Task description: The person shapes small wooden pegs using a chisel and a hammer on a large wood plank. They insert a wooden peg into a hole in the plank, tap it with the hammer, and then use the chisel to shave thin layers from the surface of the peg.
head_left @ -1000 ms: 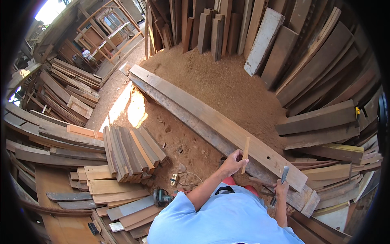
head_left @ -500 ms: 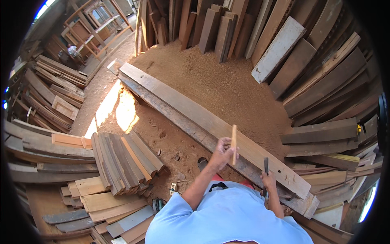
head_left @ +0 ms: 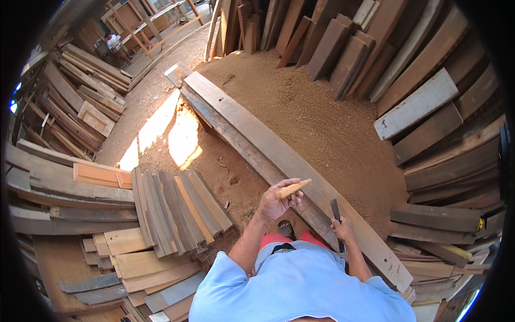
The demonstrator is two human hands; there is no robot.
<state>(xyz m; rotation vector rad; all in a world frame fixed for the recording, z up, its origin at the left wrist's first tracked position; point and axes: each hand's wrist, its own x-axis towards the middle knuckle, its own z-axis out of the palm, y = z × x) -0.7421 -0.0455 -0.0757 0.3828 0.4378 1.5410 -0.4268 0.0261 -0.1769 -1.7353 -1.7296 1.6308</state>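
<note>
A short, pale wooden peg [head_left: 292, 189], tapered to a point at one end, is gripped in the fingers of my left hand [head_left: 273, 205]. The peg lies nearly flat, its point toward the right, above the near edge of a long brown plank [head_left: 263, 131]. My right hand [head_left: 345, 231] is closed round a dark, narrow metal tool [head_left: 336, 210] held upright; its exact kind is unclear. The plank rests lengthwise on a rough, thick beam [head_left: 244, 158], running from the upper left to the lower right. A dark hole and small marks show near the plank's close end.
Planks [head_left: 166, 212] lie stacked at the left, with shorter boards [head_left: 155, 268] beside them. Leaning boards [head_left: 418, 104] line the back and right. Sawdust [head_left: 300, 112] covers the ground behind the beam. A person [head_left: 113, 42] sits far off at the upper left.
The peg has turned from upright to nearly flat as my left hand rotated and moved left. My right hand still holds the tool. The whole view has shifted, moving the background rightward.
</note>
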